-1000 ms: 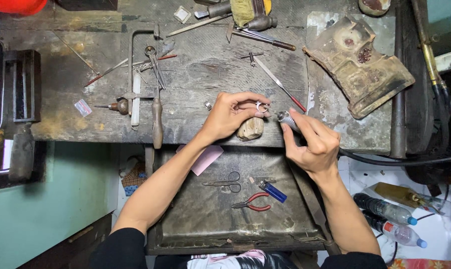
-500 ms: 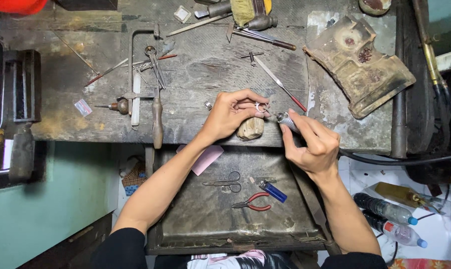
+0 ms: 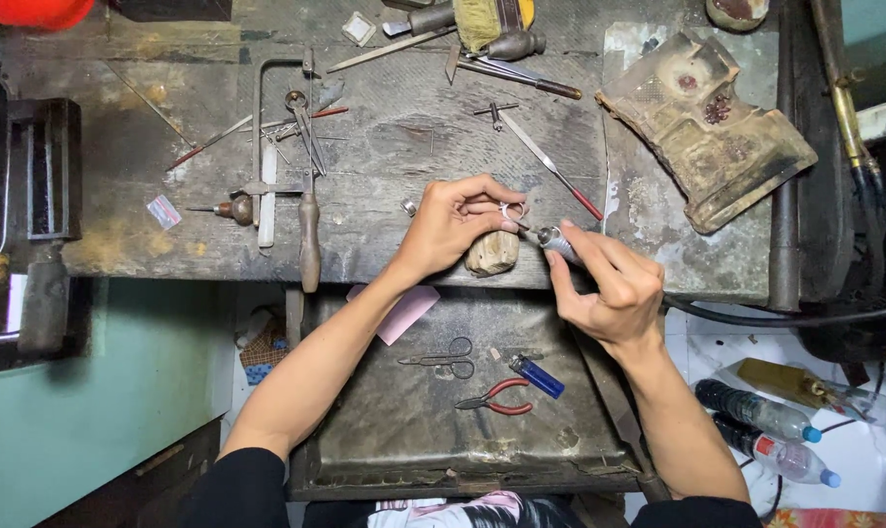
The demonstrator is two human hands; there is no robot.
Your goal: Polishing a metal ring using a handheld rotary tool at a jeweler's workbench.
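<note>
My left hand [image 3: 455,227] pinches a small silver ring [image 3: 511,210] between thumb and fingers, resting it against a worn wooden bench peg [image 3: 492,252] at the bench's front edge. My right hand [image 3: 607,284] grips a rotary handpiece [image 3: 558,242] like a pen, its tip touching the ring. A black flexible shaft [image 3: 756,318] runs from the handpiece off to the right.
The worn workbench [image 3: 394,147] carries a saw frame [image 3: 267,147], files, gravers and a scorched soldering block [image 3: 702,127]. Below the bench an open metal tray [image 3: 414,440] holds scissors [image 3: 443,357], red-handled pliers [image 3: 497,396], a blue lighter [image 3: 538,376] and pink paper. Plastic bottles [image 3: 766,430] lie at the lower right.
Both hands stay at the bench peg with only slight shifts; the handpiece tip remains at the ring.
</note>
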